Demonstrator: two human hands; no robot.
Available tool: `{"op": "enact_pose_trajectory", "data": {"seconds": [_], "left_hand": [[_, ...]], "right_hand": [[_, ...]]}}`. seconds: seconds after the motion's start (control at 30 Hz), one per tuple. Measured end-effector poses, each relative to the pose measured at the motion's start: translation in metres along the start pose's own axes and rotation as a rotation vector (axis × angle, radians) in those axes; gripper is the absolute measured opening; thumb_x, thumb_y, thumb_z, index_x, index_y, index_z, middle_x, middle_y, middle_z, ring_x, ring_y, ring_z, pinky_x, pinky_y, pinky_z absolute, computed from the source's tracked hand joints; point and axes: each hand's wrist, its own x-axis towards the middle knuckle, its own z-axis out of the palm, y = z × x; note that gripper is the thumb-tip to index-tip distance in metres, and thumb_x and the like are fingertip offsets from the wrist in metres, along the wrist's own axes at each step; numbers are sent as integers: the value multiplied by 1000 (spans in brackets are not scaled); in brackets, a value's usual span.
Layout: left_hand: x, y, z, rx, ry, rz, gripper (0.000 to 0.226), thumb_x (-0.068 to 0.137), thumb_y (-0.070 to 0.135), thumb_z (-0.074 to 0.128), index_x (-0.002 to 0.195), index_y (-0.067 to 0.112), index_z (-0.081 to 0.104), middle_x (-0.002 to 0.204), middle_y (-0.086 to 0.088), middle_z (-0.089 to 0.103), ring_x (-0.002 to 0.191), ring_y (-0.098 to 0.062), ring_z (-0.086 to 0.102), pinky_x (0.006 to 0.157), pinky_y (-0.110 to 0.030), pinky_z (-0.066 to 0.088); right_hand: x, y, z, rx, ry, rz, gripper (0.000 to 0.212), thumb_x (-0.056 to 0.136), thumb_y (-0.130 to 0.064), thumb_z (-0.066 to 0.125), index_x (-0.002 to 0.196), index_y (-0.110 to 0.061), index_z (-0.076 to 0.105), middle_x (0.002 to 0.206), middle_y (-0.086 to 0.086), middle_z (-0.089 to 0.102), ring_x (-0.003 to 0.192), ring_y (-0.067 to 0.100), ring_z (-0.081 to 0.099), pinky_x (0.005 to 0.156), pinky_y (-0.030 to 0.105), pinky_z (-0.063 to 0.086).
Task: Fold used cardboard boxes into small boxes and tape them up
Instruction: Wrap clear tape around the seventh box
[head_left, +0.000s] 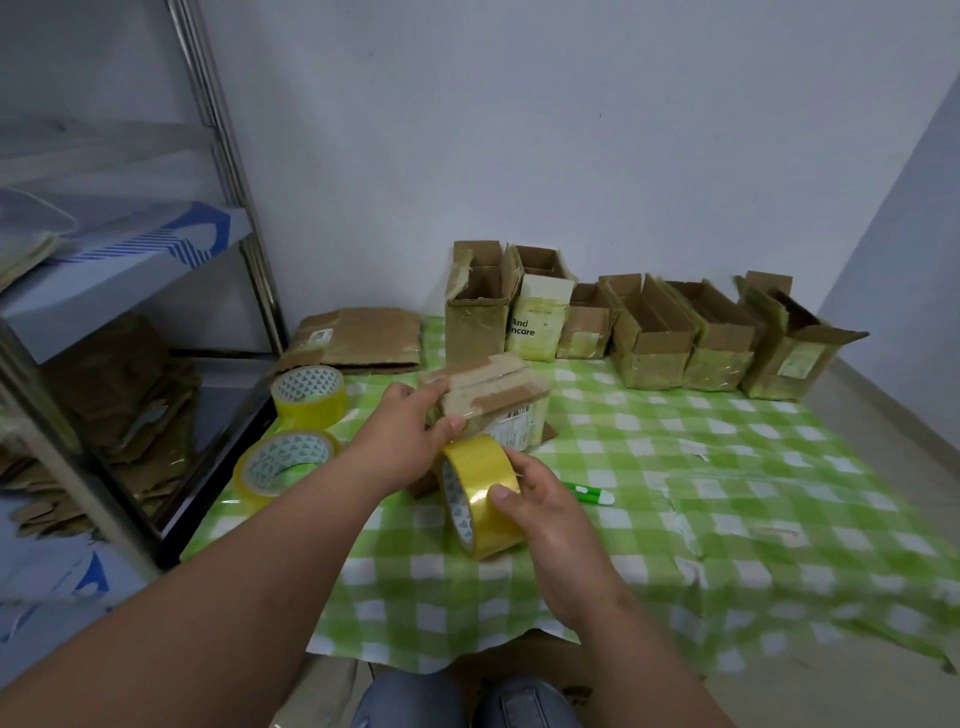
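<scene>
A small used cardboard box (498, 400) with old tape and a shipping label sits on the green checked cloth (727, 493) in front of me. My left hand (410, 431) grips its near left corner, thumb on the front face. My right hand (540, 499) holds a yellow tape roll (480, 493) upright just in front of the box, thumb pressing on the roll's outer band. Along the wall stands a row of several folded, open-topped small boxes (654, 332).
Two more yellow tape rolls (309, 395) (283, 460) lie at the cloth's left edge. Flattened cardboard (358, 338) lies behind them. A green and white pen (595, 493) rests right of my hand. A metal shelf (130, 312) with stacked cardboard stands at left.
</scene>
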Motion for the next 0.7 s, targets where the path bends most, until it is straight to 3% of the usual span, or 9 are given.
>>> {"op": "enact_pose_trajectory", "data": {"seconds": [0.13, 0.33, 0.4, 0.5, 0.6, 0.7], "left_hand": [[7, -1, 0, 42, -23, -12, 58, 99, 42, 51, 153, 27, 33, 142, -10, 38, 123, -28, 51, 103, -36, 40], [10, 4, -5, 16, 0, -20, 56, 98, 39, 55, 149, 26, 39, 136, -6, 48, 118, -24, 54, 98, -33, 42], [9, 6, -3, -82, 46, -37, 49, 95, 35, 61, 141, 24, 47, 127, 1, 55, 110, -21, 57, 90, -32, 44], [9, 6, 1, -190, 153, -148, 34, 90, 37, 69, 108, 18, 47, 110, 1, 60, 95, -23, 61, 77, -36, 46], [1, 7, 3, -313, 165, -227, 34, 87, 47, 68, 90, 18, 52, 89, -6, 65, 82, -29, 65, 76, -47, 57], [-11, 9, 6, -520, 108, -270, 32, 92, 51, 59, 93, 19, 60, 83, -4, 63, 80, -28, 62, 81, -50, 57]], "right_hand": [[-1, 3, 0, -56, 0, -23, 37, 97, -9, 57, 128, -29, 57, 106, -8, 74, 98, 11, 69, 81, 27, 54], [-6, 4, 8, -103, 33, -88, 31, 100, -20, 54, 127, -35, 52, 105, -7, 70, 89, 4, 68, 75, 23, 55], [-9, 5, 11, -129, 24, -116, 29, 101, -24, 52, 125, -40, 48, 105, -1, 67, 87, 9, 66, 76, 23, 54], [-12, 4, 11, -135, -9, -126, 32, 102, -22, 50, 128, -41, 43, 101, 8, 63, 81, 9, 60, 70, 14, 49], [-11, 1, 5, -140, -16, -105, 32, 100, -18, 51, 121, -42, 45, 89, 9, 53, 76, 11, 53, 66, 13, 45], [-8, 1, 1, -165, -47, -82, 26, 97, -31, 54, 116, -49, 48, 98, 17, 60, 90, 30, 60, 84, 32, 52]]}}
